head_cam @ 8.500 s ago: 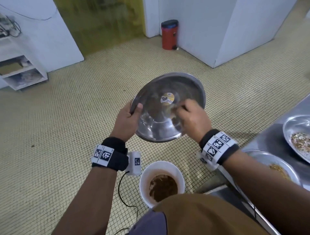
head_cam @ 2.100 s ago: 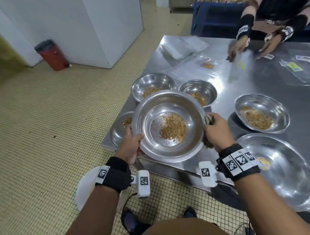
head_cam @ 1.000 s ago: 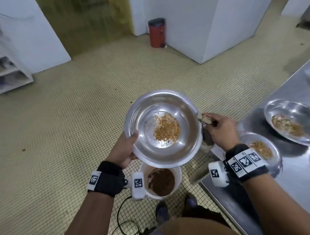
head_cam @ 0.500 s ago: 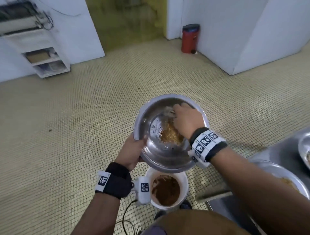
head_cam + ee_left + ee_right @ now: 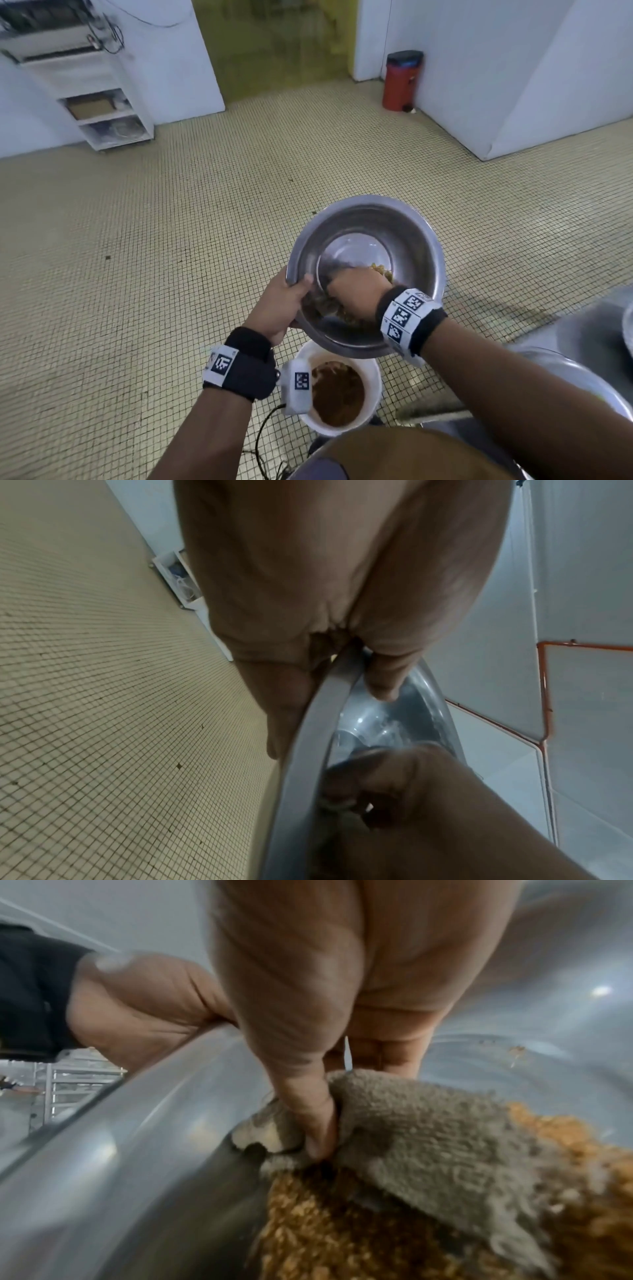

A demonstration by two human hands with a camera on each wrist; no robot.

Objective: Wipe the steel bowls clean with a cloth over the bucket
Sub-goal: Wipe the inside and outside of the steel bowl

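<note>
A steel bowl [image 5: 404, 236] is held tilted toward me above a white bucket [image 5: 371, 370] that holds brown scraps. My left hand [image 5: 281, 306] grips the bowl's near-left rim [image 5: 322, 704], thumb inside and fingers behind. My right hand [image 5: 356, 294] is inside the bowl and grips a grey cloth [image 5: 428, 1137], pressing it into orange-brown crumbs [image 5: 325, 1226] heaped at the bowl's low side. In the right wrist view the thumb pinches into the folds of the cloth.
The steel table edge [image 5: 582, 339] with another bowl [image 5: 561, 383] lies at the right. A red pedal bin [image 5: 401, 80] stands by the far wall, a white shelf unit [image 5: 102, 116] at the far left. Yellow tiled floor [image 5: 154, 257] spreads around the bucket.
The bowl came off the table and now hangs tilted over the bucket. My right hand with the cloth has swept from the bowl's upper part down to its low side, pushing the crumbs there.
</note>
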